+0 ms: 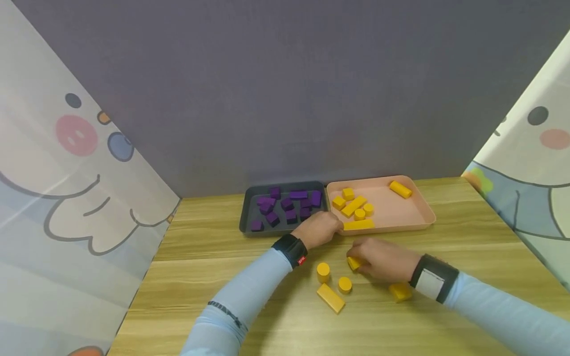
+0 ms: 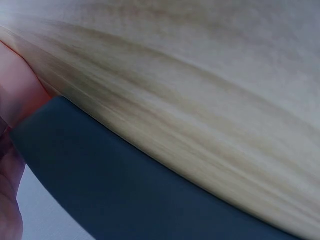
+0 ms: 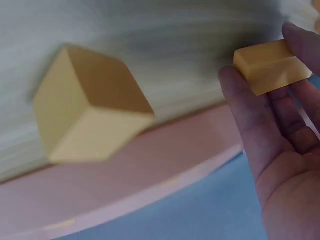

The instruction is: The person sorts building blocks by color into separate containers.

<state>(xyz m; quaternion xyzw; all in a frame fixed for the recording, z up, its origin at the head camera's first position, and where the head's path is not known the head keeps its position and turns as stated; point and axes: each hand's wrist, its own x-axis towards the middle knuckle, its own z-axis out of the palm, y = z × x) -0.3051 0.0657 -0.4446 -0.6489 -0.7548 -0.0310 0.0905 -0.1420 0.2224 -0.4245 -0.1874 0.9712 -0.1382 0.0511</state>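
Observation:
My right hand (image 1: 385, 259) pinches a yellow block (image 3: 272, 67) between thumb and fingers, low over the table in front of the pink tray (image 1: 396, 217). My left hand (image 1: 318, 230) reaches to the near left corner of that tray, its fingertips at the rim beside a long yellow block (image 1: 358, 225); I cannot tell whether they grip anything. In the left wrist view only part of the left hand (image 2: 10, 200) shows, at the left edge. Another yellow block (image 1: 400, 291) lies below the right wrist. A yellow cylinder (image 1: 323, 272), a shorter one (image 1: 345, 285) and a rectangular block (image 1: 331, 298) lie between the forearms.
A dark grey tray (image 1: 246, 210) with several purple blocks (image 1: 272, 218) adjoins the pink tray on the left. Inside the pink tray are several yellow pieces (image 1: 354, 206), plus a cylinder (image 1: 401, 190) at its far right. Behind the wooden table (image 1: 191, 232) rises a grey panel (image 1: 285, 99).

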